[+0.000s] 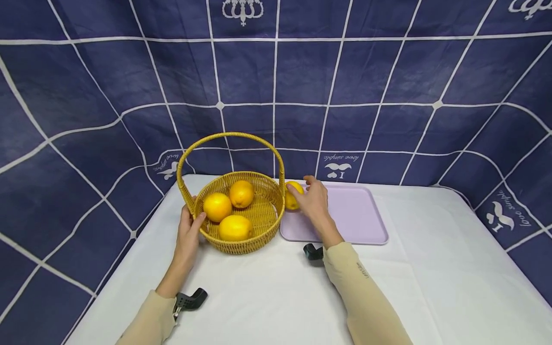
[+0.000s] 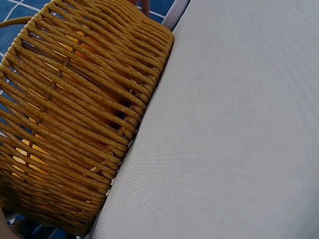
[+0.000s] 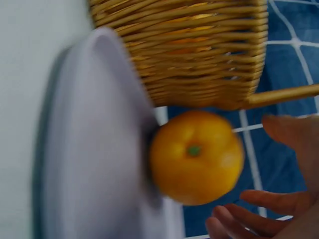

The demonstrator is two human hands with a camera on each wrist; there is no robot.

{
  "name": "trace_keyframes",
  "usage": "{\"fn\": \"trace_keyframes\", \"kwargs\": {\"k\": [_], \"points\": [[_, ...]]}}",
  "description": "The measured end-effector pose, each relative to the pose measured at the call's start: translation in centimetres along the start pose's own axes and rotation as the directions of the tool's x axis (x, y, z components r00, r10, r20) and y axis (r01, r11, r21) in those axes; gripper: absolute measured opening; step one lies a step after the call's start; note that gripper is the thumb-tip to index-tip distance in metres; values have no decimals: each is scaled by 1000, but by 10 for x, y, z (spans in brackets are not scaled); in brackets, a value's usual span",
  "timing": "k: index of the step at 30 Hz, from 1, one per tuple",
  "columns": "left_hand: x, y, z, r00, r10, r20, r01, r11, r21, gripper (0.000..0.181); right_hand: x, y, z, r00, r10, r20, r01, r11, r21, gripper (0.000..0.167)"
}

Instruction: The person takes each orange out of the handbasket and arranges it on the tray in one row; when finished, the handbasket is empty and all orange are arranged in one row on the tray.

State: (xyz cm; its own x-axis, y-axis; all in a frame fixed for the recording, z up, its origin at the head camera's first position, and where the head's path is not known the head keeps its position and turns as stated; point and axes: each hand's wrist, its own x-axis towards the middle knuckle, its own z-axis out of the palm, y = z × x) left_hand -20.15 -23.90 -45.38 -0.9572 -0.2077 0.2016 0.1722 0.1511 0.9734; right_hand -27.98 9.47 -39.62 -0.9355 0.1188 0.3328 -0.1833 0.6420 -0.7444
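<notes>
A woven basket (image 1: pixel 241 247) with a tall handle holds three oranges (image 1: pixel 235 228) in the head view. My left hand (image 1: pixel 188 239) grips its left rim, the thumb over the edge; the left wrist view shows the basket's woven side (image 2: pixel 75 99). One more orange (image 3: pixel 197 157) rests at the left end of the lilac tray (image 1: pixel 353 215), beside the basket. Around that orange my right hand (image 1: pixel 314 201) is spread, thumb and fingers apart; in the right wrist view a gap shows between the fingers and the fruit.
A white cloth covers the table (image 1: pixel 267 297). Behind the table hangs a dark blue curtain (image 1: pixel 310 124) with white lines. The tray's left edge lies close against the basket's right side.
</notes>
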Motion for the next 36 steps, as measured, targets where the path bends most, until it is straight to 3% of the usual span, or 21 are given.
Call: {"fn": "trace_keyframes", "kwargs": {"k": [10,17,26,36], "points": [[0,0,1,1000,14,5,-14,1000,10,62,-7,-42,-28,979,-171,-113,184,975,124,53],[-1,1,2,1000,10,-2,-10,1000,-1,61,-19,-68,-42,965,-219,-146,243,954,178,49],[-1,1,1,1000,17,16,-17,1000,10,63,-36,-91,-46,968,-234,-87,249,935,252,57],[-1,0,0,1000,14,12,-14,1000,23,63,-47,-95,-23,944,-329,12,313,909,276,42]]}}
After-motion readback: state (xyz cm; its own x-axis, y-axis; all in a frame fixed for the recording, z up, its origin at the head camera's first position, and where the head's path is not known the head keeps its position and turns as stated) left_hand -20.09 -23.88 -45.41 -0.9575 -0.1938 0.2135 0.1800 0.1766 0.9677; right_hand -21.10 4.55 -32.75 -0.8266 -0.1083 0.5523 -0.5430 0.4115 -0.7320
